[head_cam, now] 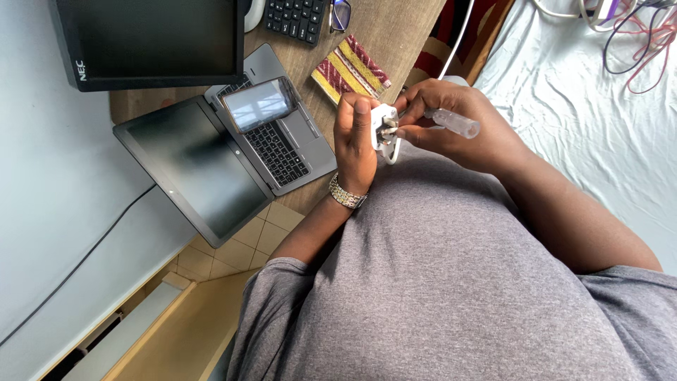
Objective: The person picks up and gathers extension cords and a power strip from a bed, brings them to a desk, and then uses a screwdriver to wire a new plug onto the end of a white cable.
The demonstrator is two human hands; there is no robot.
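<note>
plug: white mains plug held just above the grey-shirted belly, pin side turned toward the right hand, white cord running off up past the desk edge
screwdriver: clear-handled tool, long axis lying across the view, tip end toward the plug
left hand: closed around the plug body, thumb along its side
right hand: curled shut on the screwdriver, fingertips touching the plug
nearer hand: both on it; left bears it
around: open laptop with a phone resting on its keyboard, well to the left on the desk
</note>
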